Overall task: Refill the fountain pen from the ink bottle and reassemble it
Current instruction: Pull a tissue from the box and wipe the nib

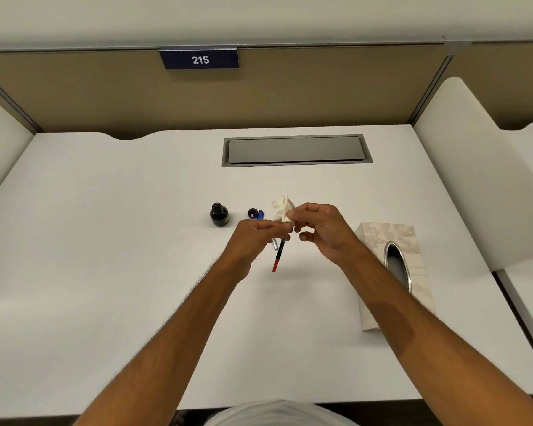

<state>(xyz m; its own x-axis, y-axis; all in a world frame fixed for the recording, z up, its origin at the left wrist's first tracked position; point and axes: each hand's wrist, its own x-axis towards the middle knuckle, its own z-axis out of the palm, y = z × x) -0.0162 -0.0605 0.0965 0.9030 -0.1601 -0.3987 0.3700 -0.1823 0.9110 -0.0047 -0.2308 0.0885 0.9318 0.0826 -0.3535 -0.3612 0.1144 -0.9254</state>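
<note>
My left hand grips the pen's inner section, a thin dark tube with a red end that points down toward me. My right hand pinches a folded white tissue around the section's upper tip, which the tissue hides. The open ink bottle stands on the white desk to the left of both hands. Its black cap lies beside a blue pen part. A silver pen piece lies on the desk under my left fingers.
A patterned tissue box with an oval opening lies on the desk at the right. A grey cable hatch sits in the desk at the back. Beige partitions and a sign reading 215 close off the far side.
</note>
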